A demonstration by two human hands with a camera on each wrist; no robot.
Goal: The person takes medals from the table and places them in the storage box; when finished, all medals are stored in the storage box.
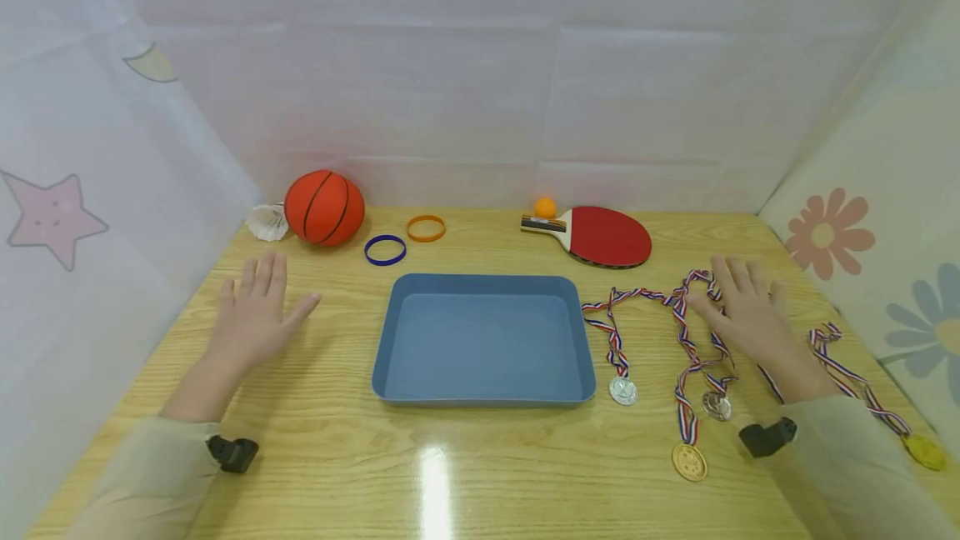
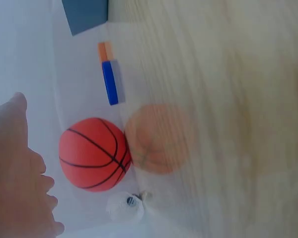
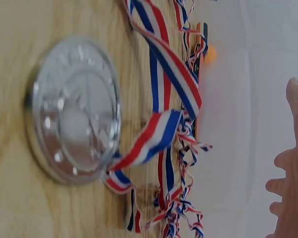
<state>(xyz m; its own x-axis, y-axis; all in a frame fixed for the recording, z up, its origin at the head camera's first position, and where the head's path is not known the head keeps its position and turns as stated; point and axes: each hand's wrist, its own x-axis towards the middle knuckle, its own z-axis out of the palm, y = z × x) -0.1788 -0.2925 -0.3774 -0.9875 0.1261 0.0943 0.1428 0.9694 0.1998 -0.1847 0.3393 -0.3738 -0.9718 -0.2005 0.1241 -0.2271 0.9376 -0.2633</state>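
Observation:
My left hand (image 1: pixel 253 315) is over the left side of the table, palm down with straight, spread fingers, and holds nothing. The red basketball (image 1: pixel 325 208) lies beyond it, beside a white shuttlecock (image 1: pixel 267 222). Over the right side, my right hand (image 1: pixel 748 319) is likewise spread and holds nothing. It overlaps the tangled red, white and blue ribbons (image 1: pixel 681 315) of several medals and hides part of them. Below that hand lies a silver medal (image 1: pixel 716 406), large in the right wrist view (image 3: pixel 75 111). A gold medal (image 1: pixel 689 462) lies nearer the front.
Between the hands sits a blue-grey tray (image 1: pixel 483 348). Behind it are a blue wristband (image 1: pixel 386 250), an orange wristband (image 1: pixel 426 229), an orange ball (image 1: pixel 545 207) and a red table tennis bat (image 1: pixel 609 237). Another silver medal (image 1: pixel 623 391) lies right of the tray, a yellowish medal (image 1: pixel 925 451) far right.

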